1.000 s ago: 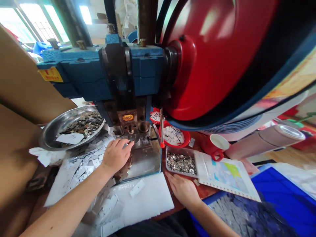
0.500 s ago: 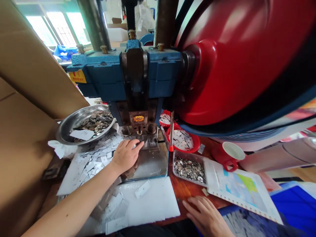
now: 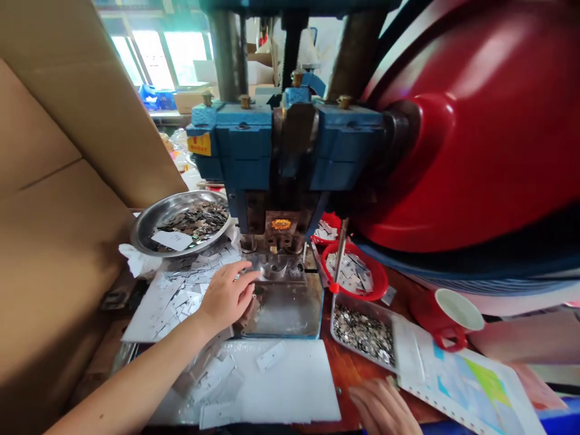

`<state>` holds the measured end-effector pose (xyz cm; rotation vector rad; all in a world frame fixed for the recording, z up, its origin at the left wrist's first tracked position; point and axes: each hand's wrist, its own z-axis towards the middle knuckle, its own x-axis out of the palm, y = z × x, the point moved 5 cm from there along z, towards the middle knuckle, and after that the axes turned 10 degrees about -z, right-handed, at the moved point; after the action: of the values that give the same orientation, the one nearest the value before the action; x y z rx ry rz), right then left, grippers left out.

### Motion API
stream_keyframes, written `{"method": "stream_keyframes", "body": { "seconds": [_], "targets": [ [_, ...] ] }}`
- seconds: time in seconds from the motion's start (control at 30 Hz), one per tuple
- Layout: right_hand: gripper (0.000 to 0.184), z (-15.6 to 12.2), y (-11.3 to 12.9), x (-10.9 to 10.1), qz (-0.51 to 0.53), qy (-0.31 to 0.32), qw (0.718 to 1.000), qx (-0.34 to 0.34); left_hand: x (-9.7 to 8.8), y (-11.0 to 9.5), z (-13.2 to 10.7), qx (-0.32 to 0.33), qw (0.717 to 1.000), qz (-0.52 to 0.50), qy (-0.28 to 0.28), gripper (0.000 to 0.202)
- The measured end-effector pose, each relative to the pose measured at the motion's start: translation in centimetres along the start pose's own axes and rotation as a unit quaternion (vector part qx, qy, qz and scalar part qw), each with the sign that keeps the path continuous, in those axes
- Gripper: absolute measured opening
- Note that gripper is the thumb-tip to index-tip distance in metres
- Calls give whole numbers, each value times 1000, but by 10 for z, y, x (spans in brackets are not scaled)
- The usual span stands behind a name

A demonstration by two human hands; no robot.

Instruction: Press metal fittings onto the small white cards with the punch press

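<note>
My left hand (image 3: 226, 296) is over the front left of the press bed, with thumb and fingers apart. Its fingertips point at the die plate (image 3: 276, 267), just short of the round recess under the punch holder (image 3: 281, 232). I see no part between the fingers. My right hand (image 3: 385, 408) rests on the red-brown tabletop at the lower edge, its fingers stretched out and partly cut off by the frame. The steel press bed (image 3: 285, 311) lies between the hands. Loose flat metal plates (image 3: 181, 302) are heaped left of my left hand.
A metal bowl (image 3: 145, 232) of dark pieces stands at left. Right of the press are a red basket (image 3: 383, 289) of plates, a clear tray (image 3: 333, 329) of small bits, a notebook (image 3: 480, 386) and a red mug (image 3: 426, 314). The red flywheel (image 3: 475, 151) fills the upper right.
My left hand has drawn back from under the punch, and its fingers have spread. My right hand stays low on the table. The view has shifted, so the press sits further right.
</note>
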<state>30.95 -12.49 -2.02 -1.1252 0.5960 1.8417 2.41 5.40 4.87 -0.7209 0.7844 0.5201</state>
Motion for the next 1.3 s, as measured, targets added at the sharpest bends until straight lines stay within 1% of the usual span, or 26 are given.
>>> {"method": "stream_keyframes", "body": {
  "seconds": [0.03,0.1,0.17,0.23,0.3,0.4,0.47,0.53,0.6,0.67,0.73,0.77,0.87,0.9,0.93,0.97,1.03,1.07,1.1,1.13,1.17,1.2,1.23,1.27,1.3],
  "targets": [
    [23,26,-2,1,31,8,999,39,-5,1,-3,-15,1000,-7,-11,27],
    [24,79,-7,6,88,6,988,124,-15,4,-9,-42,999,-16,-29,25],
    [24,129,-12,14,112,-33,981,158,-23,5,-16,-60,997,-24,-40,25],
    [24,170,-19,30,124,-52,977,164,-28,6,-24,-76,996,-33,-46,24],
    [26,197,-29,46,130,-81,972,176,-32,8,-34,-97,993,-43,-55,24],
    [24,217,-37,63,161,-103,971,143,-35,13,-48,-137,987,-54,-72,23],
    [22,222,-38,67,174,-97,974,109,-37,16,-57,-157,982,-57,-82,23],
    [20,222,-37,67,175,-89,977,80,-38,20,-64,-171,980,-58,-84,22],
    [21,220,-35,66,175,-81,980,57,-41,24,-71,-184,978,-56,-76,22],
    [23,217,-35,66,189,-68,978,51,-46,25,-77,-197,977,-54,-59,22],
    [25,214,-39,70,232,-53,968,80,-51,21,-82,-201,977,-67,-11,22],
    [26,212,-41,73,262,-43,958,107,-54,17,-85,-196,977,-82,30,22],
    [33,208,-48,86,355,-2,912,206,-58,-3,-99,-158,962,-129,181,22],
    [36,208,-49,91,379,14,895,235,-59,-10,-105,-141,959,-129,210,25],
    [39,208,-49,95,397,25,879,262,-59,-15,-112,-119,959,-124,226,31],
    [41,209,-50,98,409,29,866,286,-57,-20,-119,-96,960,-115,237,42],
    [43,209,-51,98,417,23,849,325,-47,-25,-134,-38,965,-82,247,64],
    [43,208,-52,95,413,15,845,339,-41,-26,-141,-15,969,-59,241,70],
    [43,204,-55,90,401,12,849,343,-33,-26,-147,13,971,-41,234,74],
    [42,198,-58,84,381,18,861,335,-26,-24,-152,25,974,-22,225,76],
    [41,188,-62,75,353,28,878,322,-21,-23,-156,33,977,-4,211,74],
    [38,176,-66,67,309,59,905,285,-16,-21,-158,39,980,11,197,72],
    [36,159,-72,58,253,84,929,257,-13,-20,-158,40,982,25,184,69],
    [35,139,-80,50,195,102,946,239,-11,-19,-157,40,983,38,175,66],
    [36,119,-88,43,147,121,957,221,-10,-19,-155,37,984,50,169,62]
  ]
}}
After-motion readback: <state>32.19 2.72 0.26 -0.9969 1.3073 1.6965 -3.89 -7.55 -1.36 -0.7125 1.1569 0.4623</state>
